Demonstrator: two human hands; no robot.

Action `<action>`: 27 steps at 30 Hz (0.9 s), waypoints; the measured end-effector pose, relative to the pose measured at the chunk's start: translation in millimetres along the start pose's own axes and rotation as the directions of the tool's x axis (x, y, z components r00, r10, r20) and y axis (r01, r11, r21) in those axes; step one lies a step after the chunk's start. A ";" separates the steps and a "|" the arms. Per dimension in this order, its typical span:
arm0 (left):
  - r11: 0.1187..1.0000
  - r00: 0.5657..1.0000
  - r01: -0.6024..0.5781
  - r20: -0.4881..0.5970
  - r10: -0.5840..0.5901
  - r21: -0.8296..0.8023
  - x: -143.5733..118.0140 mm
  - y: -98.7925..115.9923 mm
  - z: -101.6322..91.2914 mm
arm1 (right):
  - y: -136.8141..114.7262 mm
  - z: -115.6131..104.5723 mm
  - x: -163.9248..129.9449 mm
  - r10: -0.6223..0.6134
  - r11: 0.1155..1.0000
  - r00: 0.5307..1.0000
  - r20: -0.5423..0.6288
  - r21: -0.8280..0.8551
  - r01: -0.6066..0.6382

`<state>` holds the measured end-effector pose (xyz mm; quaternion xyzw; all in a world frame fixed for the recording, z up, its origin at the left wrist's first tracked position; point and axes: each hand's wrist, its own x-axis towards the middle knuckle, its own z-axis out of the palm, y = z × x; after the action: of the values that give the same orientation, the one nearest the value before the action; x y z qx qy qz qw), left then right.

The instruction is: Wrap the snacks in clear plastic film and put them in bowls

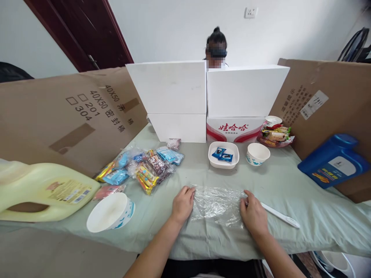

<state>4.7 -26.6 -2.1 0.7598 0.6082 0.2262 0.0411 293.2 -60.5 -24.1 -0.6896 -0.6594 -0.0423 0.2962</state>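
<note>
A clear, crinkled plastic bag [216,206] lies stretched flat on the green cloth in front of me. My left hand [182,202] is closed on its left edge, thumb and fingers pinched together. On the opposite edge my right hand [254,212] grips the bag in the same way, fingers curled. Beside the right hand rests a long white plastic tool [280,215]; its far end is hidden behind that hand. Beyond the bag stand a square white dish [223,164] holding two small blue packets [222,154] and a paper bowl [257,154].
Several wrapped snacks [149,170] are heaped at the left, near another paper bowl [111,212] and a yellow jug [52,191]. A blue bottle [333,162] leans at the right, by a basket of snacks [276,137]. White boxes [174,88] stand across the back; a person sits behind them.
</note>
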 end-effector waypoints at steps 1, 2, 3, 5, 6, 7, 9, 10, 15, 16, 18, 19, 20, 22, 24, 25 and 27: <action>1.000 1.000 0.010 0.024 -0.010 0.030 1.1 1.9 -2.8 | 0.0 0.4 0.6 -0.001 1.000 1.000 0.011 -0.016 0.001; 0.997 0.999 0.023 0.039 -0.026 0.068 2.5 5.2 -6.4 | -0.2 0.7 1.2 -0.002 1.000 1.000 0.026 -0.029 0.003; 0.994 0.998 0.035 0.040 -0.039 0.108 3.9 10.1 -10.6 | -0.5 1.0 1.6 -0.005 0.999 0.999 0.042 -0.041 0.007; 0.987 1.000 0.022 0.015 -0.025 0.161 6.5 24.2 -18.7 | -1.7 1.8 1.8 -0.014 0.998 0.998 0.066 -0.058 0.018; 0.987 1.000 -0.020 0.017 0.017 0.158 7.2 32.6 -21.4 | -2.4 2.3 1.4 -0.017 0.998 0.997 0.070 -0.064 0.022; 0.988 0.996 -0.087 0.039 0.083 0.131 7.2 41.2 -22.6 | -3.0 3.0 1.0 -0.020 0.997 0.997 0.070 -0.069 0.025; 0.965 0.957 -0.262 0.130 0.257 0.021 5.2 55.8 -19.5 | -2.6 4.1 0.3 -0.027 0.997 0.997 0.066 -0.068 0.031; 0.941 0.924 -0.337 0.178 0.338 -0.037 3.2 60.7 -15.5 | -1.3 4.1 0.5 -0.030 0.997 0.997 0.068 -0.064 0.034; 0.902 0.832 -0.421 0.353 0.427 -0.099 -7.1 60.5 7.3 | 12.6 -7.4 11.9 0.005 0.996 0.998 0.067 -0.091 0.001; 0.907 0.829 -0.412 0.377 0.414 -0.091 -8.0 58.4 9.4 | 13.0 -11.7 15.1 -0.007 0.994 0.999 0.049 -0.107 0.013; 0.911 0.822 -0.402 0.403 0.401 -0.086 -8.6 55.8 11.0 | 6.4 -19.0 19.4 -0.088 0.989 0.996 0.021 -0.118 0.090; 0.912 0.821 -0.402 0.408 0.401 -0.087 -8.5 55.7 11.1 | -0.7 -21.1 20.0 -0.152 0.982 0.988 0.031 -0.109 0.154; 0.912 0.821 -0.401 0.407 0.401 -0.088 -8.3 56.3 11.2 | -9.7 -21.6 19.3 -0.229 0.968 0.971 0.065 -0.087 0.234; 0.912 0.827 -0.401 0.394 0.402 -0.087 -7.9 58.6 11.6 | -28.5 -18.2 15.5 -0.391 0.915 0.900 0.192 -0.025 0.403; 0.912 0.834 -0.403 0.379 0.401 -0.078 -7.9 59.4 12.4 | -41.0 -10.8 10.5 -0.470 0.869 0.815 0.339 0.018 0.494; 0.914 0.839 -0.400 0.376 0.394 -0.067 -8.1 58.0 12.6 | -42.8 -6.9 8.2 -0.463 0.868 0.792 0.398 0.021 0.497; 0.927 0.858 -0.374 0.370 0.356 -0.025 -9.0 48.9 11.5 | -37.2 -1.0 4.6 -0.385 0.897 0.795 0.468 -0.012 0.442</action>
<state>52.1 -45.2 1.4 0.8907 0.4398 0.0690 0.0924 259.4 -58.6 -8.0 -0.5355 -0.8410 0.0165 0.0750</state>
